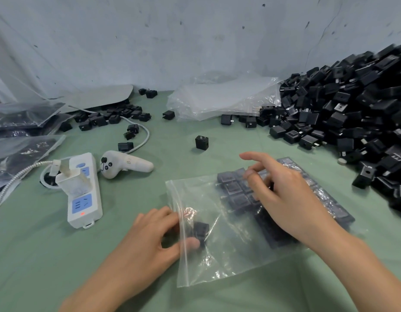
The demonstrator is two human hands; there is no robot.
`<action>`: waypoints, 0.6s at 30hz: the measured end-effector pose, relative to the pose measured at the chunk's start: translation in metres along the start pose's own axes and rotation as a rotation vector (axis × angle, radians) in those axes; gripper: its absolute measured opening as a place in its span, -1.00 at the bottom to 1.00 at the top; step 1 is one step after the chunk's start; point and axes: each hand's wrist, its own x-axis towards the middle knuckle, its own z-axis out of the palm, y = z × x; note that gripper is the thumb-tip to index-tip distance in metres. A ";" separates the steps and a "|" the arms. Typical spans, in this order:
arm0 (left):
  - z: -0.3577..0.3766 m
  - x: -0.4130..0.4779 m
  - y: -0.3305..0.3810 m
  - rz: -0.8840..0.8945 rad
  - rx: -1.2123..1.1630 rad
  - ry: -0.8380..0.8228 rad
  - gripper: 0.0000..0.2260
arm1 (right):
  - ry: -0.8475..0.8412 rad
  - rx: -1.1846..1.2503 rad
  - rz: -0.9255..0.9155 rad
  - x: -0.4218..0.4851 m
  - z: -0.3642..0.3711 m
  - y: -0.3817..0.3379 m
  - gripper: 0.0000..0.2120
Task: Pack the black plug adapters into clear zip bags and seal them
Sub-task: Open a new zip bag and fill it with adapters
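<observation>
A clear zip bag (228, 262) lies flat on the green table in front of me, its open zip edge facing left. Rows of black plug adapters (233, 190) fill its right half. My left hand (150, 239) is at the bag's mouth and pinches one black adapter (200, 230) between thumb and fingers just inside the opening. Over the packed rows my right hand (285, 199) rests on top of the bag, fingers loosely spread and holding nothing.
A big pile of loose black adapters (352, 109) fills the right side. Empty clear bags (217, 100) are stacked at the back. A single adapter (201, 142) stands mid-table. A white power strip (84, 199), a white controller (123, 164) and filled bags (19, 152) lie left.
</observation>
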 end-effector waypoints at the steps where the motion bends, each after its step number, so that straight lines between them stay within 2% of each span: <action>1: 0.002 0.001 0.001 0.006 0.004 -0.009 -0.66 | 0.000 0.005 0.001 0.000 0.000 0.000 -0.70; 7: 0.007 0.008 0.008 0.040 0.056 0.015 -0.49 | -0.008 -0.032 0.005 -0.001 0.000 0.001 -0.71; 12: -0.001 0.000 -0.005 -0.053 -0.073 -0.019 -0.61 | 0.024 -0.103 0.032 -0.001 -0.004 0.005 -0.71; 15: 0.000 0.007 -0.001 0.008 -0.054 -0.025 -0.65 | 0.092 -0.168 0.054 0.001 -0.008 0.005 -0.66; 18: 0.003 0.020 0.008 0.097 -0.033 -0.022 -0.68 | 0.111 -0.260 0.078 0.001 -0.010 0.005 -0.69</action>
